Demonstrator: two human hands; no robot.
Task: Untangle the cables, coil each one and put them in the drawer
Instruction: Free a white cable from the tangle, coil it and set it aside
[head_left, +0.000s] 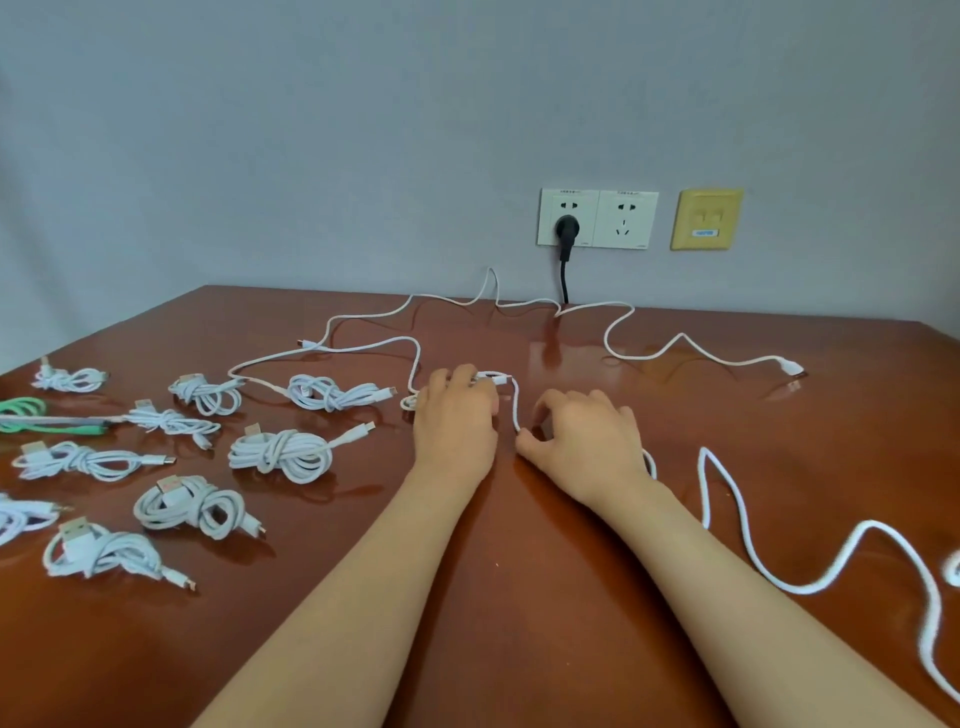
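A loose white cable (516, 405) lies on the table (519, 571) between both hands. Its plug end is held under the curled fingers of the left hand (457, 415). A point further along is pinched between thumb and forefinger of the right hand (584, 439). Coiling of this cable is judged to be starting. Coiled cables (280, 452) are set out at the left. Next, the trailing length at the right should be gathered into even loops, kept apart from the second loose cable (784, 362) near the wall. No drawer is in view.
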